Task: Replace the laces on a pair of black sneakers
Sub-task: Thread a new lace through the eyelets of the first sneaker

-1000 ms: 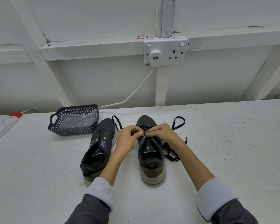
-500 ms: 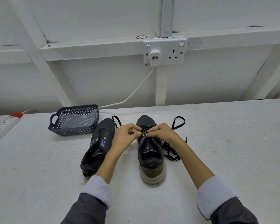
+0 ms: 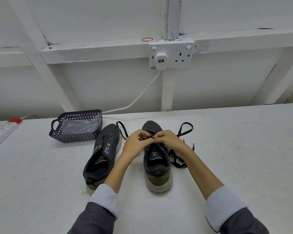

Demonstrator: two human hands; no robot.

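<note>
Two black sneakers stand side by side on the white table, heels toward me. The left sneaker (image 3: 103,154) has bare eyelets. Over the tongue of the right sneaker (image 3: 156,159) my left hand (image 3: 137,144) and my right hand (image 3: 169,141) meet, both pinching a black lace (image 3: 151,135) at the eyelets. A loop of lace (image 3: 185,129) trails off to the right past the toe, another loop (image 3: 122,129) lies between the shoes, and a tangle of lace (image 3: 177,159) lies beside the right shoe. My fingers hide the eyelets they work at.
A dark perforated plastic basket (image 3: 74,136) holding a clear bag sits left of the shoes. A white power strip (image 3: 3,130) lies at the far left edge. On the wall behind is a double socket (image 3: 171,54) with a plugged-in white cable.
My left hand has slid a little up and right along the shoe toward the toe. Both hands stay pinched on the lace; the shoes have not moved.
</note>
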